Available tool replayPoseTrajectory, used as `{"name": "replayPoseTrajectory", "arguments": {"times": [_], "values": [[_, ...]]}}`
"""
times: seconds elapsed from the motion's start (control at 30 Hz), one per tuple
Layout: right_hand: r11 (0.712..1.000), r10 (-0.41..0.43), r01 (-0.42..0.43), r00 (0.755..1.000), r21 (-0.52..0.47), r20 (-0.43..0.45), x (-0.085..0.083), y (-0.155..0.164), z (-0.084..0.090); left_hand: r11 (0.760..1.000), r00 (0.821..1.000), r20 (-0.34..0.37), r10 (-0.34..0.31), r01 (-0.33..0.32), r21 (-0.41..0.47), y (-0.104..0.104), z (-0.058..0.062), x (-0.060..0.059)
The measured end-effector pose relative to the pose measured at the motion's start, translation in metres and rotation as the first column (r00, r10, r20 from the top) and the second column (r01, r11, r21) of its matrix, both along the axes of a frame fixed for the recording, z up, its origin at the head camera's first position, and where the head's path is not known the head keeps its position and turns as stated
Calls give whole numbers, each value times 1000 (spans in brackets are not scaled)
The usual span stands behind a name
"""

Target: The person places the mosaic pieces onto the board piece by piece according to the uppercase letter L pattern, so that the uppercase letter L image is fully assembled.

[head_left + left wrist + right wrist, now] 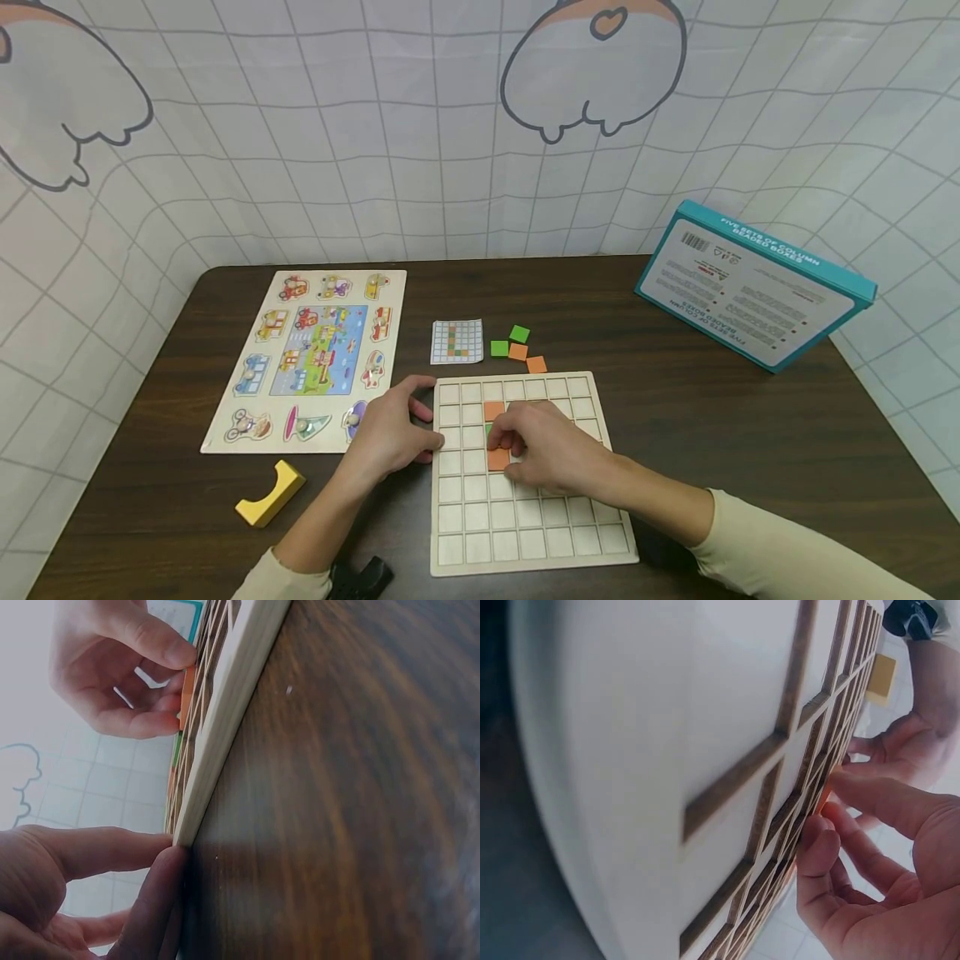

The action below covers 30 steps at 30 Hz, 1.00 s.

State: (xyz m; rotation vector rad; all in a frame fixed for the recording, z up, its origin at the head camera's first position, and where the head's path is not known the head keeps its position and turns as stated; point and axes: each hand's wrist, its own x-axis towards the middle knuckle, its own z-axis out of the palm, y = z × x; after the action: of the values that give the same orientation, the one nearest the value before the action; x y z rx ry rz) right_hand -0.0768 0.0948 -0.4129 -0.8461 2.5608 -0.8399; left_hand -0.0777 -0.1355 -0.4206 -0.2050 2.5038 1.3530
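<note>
A pale wooden grid board [525, 533] lies flat on the dark table. My left hand [408, 425] rests against the board's left edge with thumb and fingers straight, as the left wrist view shows [142, 859]. My right hand [504, 443] reaches over the board's middle and pinches an orange tile [497, 459] sitting in a cell; the same tile [186, 697] shows between thumb and forefinger in the left wrist view. Another orange tile [493, 410] lies two cells above it. Between them a green tile [488, 430] is mostly hidden by my fingers.
Behind the board lie a small pattern card [457, 342], two green tiles [519, 333] and two orange tiles [536, 364]. A vehicle peg puzzle [311, 358] and a yellow arch block [270, 493] sit at left. A blue box [753, 283] leans at right.
</note>
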Motion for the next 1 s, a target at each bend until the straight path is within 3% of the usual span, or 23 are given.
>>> {"name": "replayPoseTrajectory", "arguments": {"times": [0.63,1.0], "values": [[1000,-25,25,1000,-4,6,-2,1,10,1000,1000,-3,-1,1,27,-2,-1,0],[997,-79,79,997,-8,19,-17,12,18,1000,1000,-18,3,-3,31,-1,-3,1]]}}
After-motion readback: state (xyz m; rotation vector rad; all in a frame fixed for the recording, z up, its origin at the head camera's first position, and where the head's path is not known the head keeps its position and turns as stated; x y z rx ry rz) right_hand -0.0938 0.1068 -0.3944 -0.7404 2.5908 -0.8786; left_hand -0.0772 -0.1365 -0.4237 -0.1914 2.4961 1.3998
